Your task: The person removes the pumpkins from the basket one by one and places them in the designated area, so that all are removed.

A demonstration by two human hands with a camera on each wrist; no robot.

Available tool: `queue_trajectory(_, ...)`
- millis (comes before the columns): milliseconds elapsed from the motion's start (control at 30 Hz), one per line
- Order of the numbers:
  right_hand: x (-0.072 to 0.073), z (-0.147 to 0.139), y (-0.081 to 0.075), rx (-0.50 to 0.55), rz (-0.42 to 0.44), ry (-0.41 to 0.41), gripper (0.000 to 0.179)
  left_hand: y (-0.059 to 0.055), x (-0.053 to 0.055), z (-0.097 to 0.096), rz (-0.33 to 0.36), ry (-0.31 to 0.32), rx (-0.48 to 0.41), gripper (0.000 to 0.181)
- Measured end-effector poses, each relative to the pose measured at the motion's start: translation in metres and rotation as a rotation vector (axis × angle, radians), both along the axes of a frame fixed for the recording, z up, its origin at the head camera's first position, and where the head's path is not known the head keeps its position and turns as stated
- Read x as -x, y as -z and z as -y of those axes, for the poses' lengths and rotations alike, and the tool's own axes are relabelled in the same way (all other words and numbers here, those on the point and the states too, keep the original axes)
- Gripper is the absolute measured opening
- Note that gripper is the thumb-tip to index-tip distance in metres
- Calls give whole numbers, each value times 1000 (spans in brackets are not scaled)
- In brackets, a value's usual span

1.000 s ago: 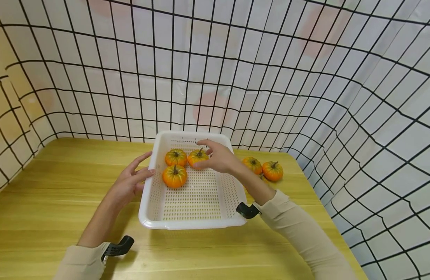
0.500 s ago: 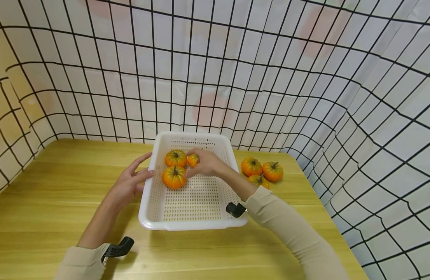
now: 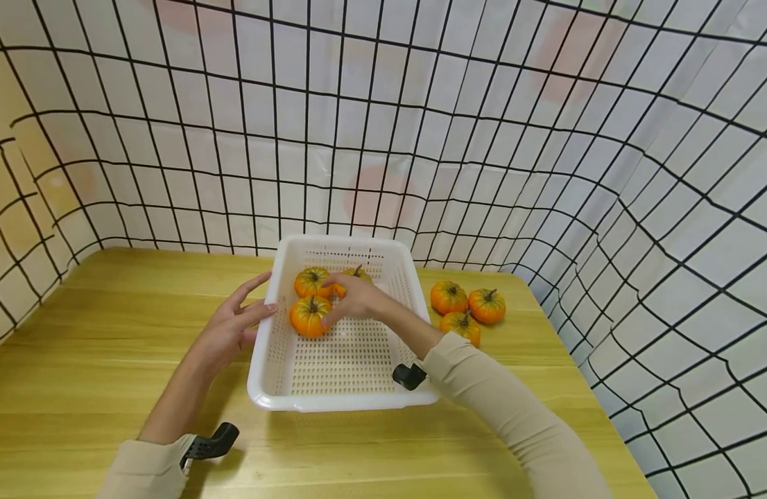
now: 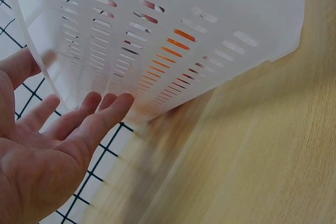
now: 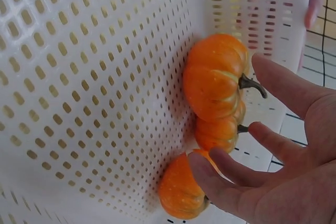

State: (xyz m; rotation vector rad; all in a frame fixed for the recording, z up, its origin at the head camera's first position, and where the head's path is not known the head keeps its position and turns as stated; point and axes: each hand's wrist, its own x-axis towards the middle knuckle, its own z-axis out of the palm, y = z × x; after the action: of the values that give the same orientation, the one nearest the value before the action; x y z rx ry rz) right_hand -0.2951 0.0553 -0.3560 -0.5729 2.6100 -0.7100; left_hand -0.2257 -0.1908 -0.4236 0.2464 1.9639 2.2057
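A white perforated plastic basket stands on the table with three small orange pumpkins inside: a front one, a back left one and a right one. My right hand hovers over them, fingers spread and slightly bent, holding nothing. Its thumb is beside the stem of the front pumpkin; its fingertips overlap the right pumpkin in the right wrist view. At the basket's left side my left hand holds the wall, thumb over the rim and fingers against the outside.
Three more pumpkins sit on the wooden table to the right of the basket. Black wire grid with white sheeting behind it encloses the table at the back and sides.
My right hand has moved left and lower inside the basket, from the right pumpkin toward the two left ones. The left hand and basket have stayed in place.
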Motion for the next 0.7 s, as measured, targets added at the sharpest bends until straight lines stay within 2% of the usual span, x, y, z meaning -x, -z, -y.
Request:
queue_trajectory(400,-1,12,10,-76,-22,17,75,0,-1,-1,1,-1,-7,71)
queue_trajectory(700,-3,20,14,-57,-29,20,73,0,-1,-1,2,2,-16,72)
